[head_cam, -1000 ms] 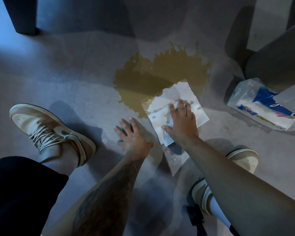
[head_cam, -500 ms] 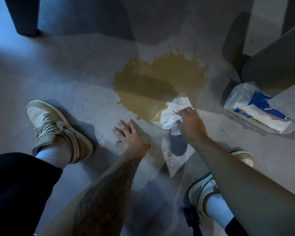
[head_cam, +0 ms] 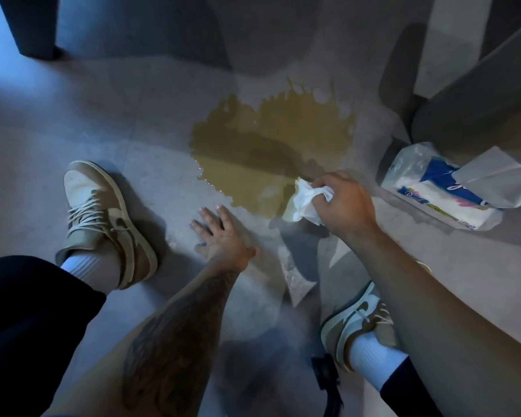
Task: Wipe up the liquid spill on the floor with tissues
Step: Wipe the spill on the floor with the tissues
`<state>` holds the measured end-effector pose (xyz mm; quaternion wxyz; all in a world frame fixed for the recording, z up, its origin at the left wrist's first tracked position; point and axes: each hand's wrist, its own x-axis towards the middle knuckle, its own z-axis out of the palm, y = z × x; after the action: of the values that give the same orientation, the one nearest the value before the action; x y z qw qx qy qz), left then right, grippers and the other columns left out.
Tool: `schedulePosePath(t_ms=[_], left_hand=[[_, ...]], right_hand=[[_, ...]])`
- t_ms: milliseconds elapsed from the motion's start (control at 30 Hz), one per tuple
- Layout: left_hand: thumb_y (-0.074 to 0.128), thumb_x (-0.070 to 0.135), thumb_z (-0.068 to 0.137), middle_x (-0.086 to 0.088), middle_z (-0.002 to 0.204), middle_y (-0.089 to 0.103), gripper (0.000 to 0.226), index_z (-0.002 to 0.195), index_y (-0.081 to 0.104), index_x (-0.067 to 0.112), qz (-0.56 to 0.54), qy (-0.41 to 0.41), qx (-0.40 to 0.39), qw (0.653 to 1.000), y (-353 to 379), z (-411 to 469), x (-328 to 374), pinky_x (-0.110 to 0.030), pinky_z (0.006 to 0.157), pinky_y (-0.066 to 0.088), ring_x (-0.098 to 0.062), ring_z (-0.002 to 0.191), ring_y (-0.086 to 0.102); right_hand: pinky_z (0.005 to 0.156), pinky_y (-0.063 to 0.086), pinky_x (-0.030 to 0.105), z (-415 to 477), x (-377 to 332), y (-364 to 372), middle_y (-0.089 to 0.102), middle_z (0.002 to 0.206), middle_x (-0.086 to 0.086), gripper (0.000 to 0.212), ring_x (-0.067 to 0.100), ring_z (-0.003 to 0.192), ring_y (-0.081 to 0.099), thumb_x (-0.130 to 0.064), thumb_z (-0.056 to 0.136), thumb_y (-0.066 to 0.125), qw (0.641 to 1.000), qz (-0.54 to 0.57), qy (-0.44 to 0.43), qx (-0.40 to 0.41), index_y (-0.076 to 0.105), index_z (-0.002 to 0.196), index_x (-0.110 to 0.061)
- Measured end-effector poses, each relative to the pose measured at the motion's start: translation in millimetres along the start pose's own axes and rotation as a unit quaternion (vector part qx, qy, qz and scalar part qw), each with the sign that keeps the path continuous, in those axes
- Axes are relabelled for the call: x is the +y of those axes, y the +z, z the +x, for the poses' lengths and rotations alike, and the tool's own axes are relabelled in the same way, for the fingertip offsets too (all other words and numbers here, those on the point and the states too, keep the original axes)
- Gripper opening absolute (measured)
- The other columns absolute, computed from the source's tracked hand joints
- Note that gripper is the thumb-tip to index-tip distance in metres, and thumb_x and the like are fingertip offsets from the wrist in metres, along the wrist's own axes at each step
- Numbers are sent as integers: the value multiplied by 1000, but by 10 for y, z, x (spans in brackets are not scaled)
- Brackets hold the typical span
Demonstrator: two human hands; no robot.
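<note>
A yellow-brown liquid spill spreads over the grey floor ahead of me. My right hand grips a crumpled white tissue at the spill's near right edge; the tissue's lower part looks stained yellow. My left hand rests flat on the floor with fingers spread, just in front of the spill's near edge. A small wet patch with droplets lies on the floor between my arms.
An opened plastic tissue pack with one sheet sticking out lies at the right. My left shoe and right shoe stand on either side. Dark furniture rises at back right, a dark post at back left.
My right hand went from pressing a flat tissue on the spill to bunching it up and lifting it toward the right. The left hand stayed flat on the floor.
</note>
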<state>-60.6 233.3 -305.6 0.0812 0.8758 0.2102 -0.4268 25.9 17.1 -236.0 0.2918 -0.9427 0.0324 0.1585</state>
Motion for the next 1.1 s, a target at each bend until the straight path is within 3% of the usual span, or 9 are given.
schedulePosePath(t_ms=[200, 367, 500, 633, 767, 967, 1033, 1100], left_hand=[[71, 68, 76, -23, 158, -35, 137, 153, -28, 13, -1, 3, -1, 1000, -5, -4, -7, -65, 112, 33, -55, 145, -20], [70, 69, 76, -22, 157, -36, 138, 152, -30, 13, 1, -1, -8, 1000, -13, -13, 5, -64, 112, 32, -54, 145, -21], [71, 66, 78, -22, 157, -37, 136, 152, -31, 13, -10, 5, -13, 1000, -25, -12, 5, -65, 114, 30, -54, 145, -22], [70, 66, 78, -23, 156, -38, 137, 151, -32, 12, -9, 3, -16, 1000, -20, -5, 12, -65, 114, 29, -54, 145, -22], [70, 67, 78, -23, 155, -39, 137, 151, -33, 13, -8, 1, -15, 1000, 2, 7, 8, -65, 114, 30, -55, 145, -22], [70, 67, 77, -23, 155, -39, 138, 151, -32, 13, -6, -4, -14, 1000, 4, 13, 6, -66, 112, 31, -54, 145, -23], [71, 66, 77, -23, 155, -39, 138, 151, -32, 12, -9, -2, -15, 1000, -3, 2, 0, -66, 112, 31, -54, 145, -22], [72, 65, 77, -23, 155, -39, 138, 151, -32, 13, -17, 2, -15, 1000, -10, -1, 5, -66, 113, 29, -54, 145, -23]], right_hand=[[81, 49, 34, 116, -71, 182, 61, 105, 2, 31, 22, 94, 57, -17, 75, 60, 995, 22, -51, 81, 68, 105, -17], [105, 38, 42, 174, -21, 466, 50, 138, 4, 56, 30, 126, 41, -30, 78, 68, 987, -134, -51, -78, 58, 131, -19], [97, 45, 43, 166, 24, 587, 49, 140, 6, 55, 32, 121, 43, -10, 79, 67, 985, -141, -88, -32, 59, 133, -20], [82, 52, 43, 158, 81, 725, 41, 144, 6, 64, 33, 123, 41, -2, 81, 64, 966, -218, -83, -107, 51, 140, -23], [71, 48, 37, 153, 102, 764, 49, 130, 7, 55, 30, 112, 49, -1, 83, 63, 954, -241, -111, -138, 54, 133, -20], [70, 43, 31, 168, 14, 635, 61, 105, 1, 29, 28, 92, 61, -16, 82, 66, 985, -96, -53, -133, 68, 110, -23], [67, 44, 28, 147, -69, 566, 64, 95, -5, 24, 21, 85, 62, -17, 82, 67, 995, 16, -10, -103, 69, 105, -25], [68, 52, 28, 130, -182, 477, 70, 89, -8, 20, 16, 82, 66, -14, 82, 67, 978, 183, 53, -80, 70, 98, -25]])
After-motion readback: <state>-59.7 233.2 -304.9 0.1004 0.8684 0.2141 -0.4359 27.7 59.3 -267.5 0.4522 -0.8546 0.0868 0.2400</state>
